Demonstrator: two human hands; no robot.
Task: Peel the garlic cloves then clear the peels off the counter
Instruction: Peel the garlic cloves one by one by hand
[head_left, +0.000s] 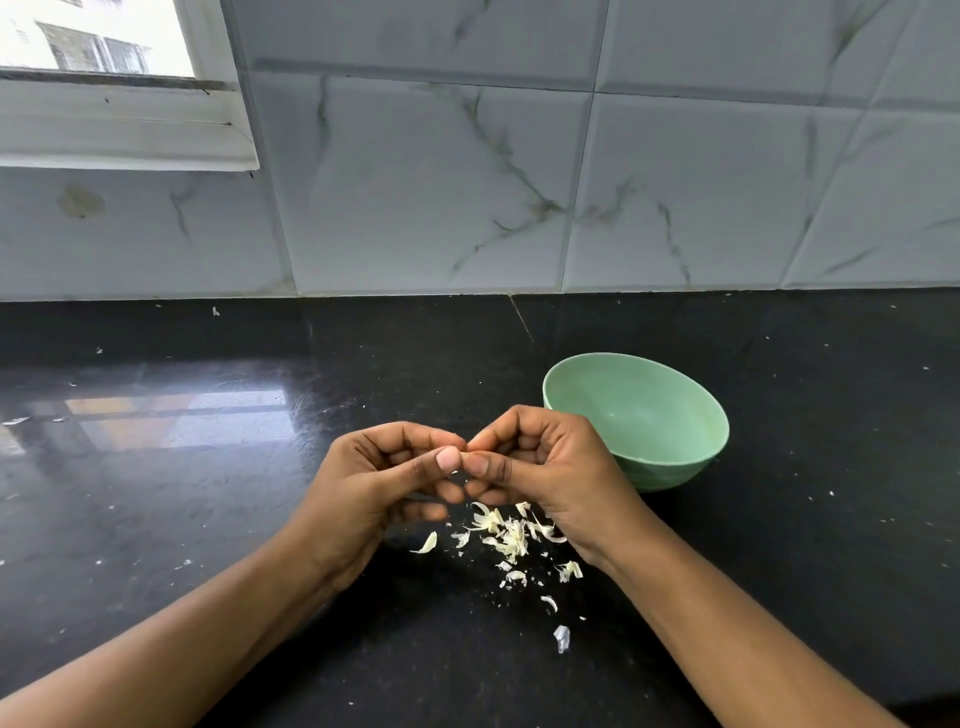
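Pinching a half-hidden clove (464, 453), left hand (374, 483) and right hand (553, 470) meet over peels (511, 535) beside the bowl (649, 405).

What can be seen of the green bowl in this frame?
The green bowl is pale mint, smooth and matte, plastic-looking, with faint ridges low on its outer wall. It stands upright on the black counter, right of centre and beyond the right hand, which covers part of its near left rim in view; whether they touch cannot be told. The visible inside holds nothing.

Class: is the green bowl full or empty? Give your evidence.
Apparently empty: the green bowl shows only bare green inside; the right hand hides its near left edge.
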